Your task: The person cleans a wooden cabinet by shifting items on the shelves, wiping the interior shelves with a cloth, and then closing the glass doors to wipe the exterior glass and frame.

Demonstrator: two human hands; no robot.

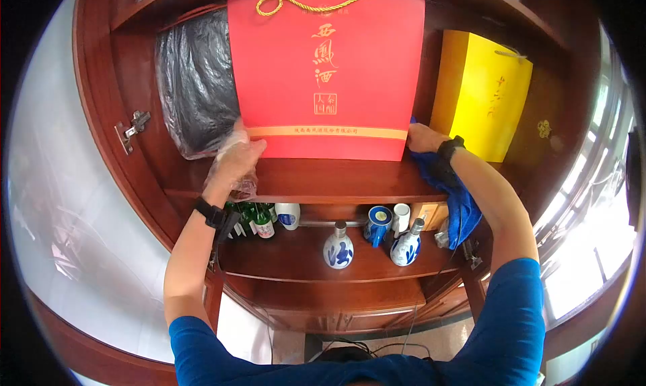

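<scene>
A large red gift bag (pixel 323 69) with gold lettering and a gold rope handle stands upright on the upper cabinet shelf. At its lower left edge is my left hand (pixel 237 158), closed, with the thumb against the bag's front; crinkled clear plastic (pixel 247 185) lies around this hand. My right hand (pixel 426 138) is closed at the lower right edge, its fingertips partly hidden. A blue cloth (pixel 464 214) bunches in and under that hand and hangs over the shelf edge. Beside the red bag stand a black plastic-wrapped item (pixel 195 83) and a yellow gift bag (pixel 488 96).
On the lower shelf (pixel 296 255) are two blue-and-white porcelain bottles (pixel 338 248) (pixel 406 244), a blue tin (pixel 378 223), a white cup (pixel 400 218) and several green bottles (pixel 262 219). Open cabinet doors flank me, with a hinge (pixel 133 131) at left. Thin cables hang near my body.
</scene>
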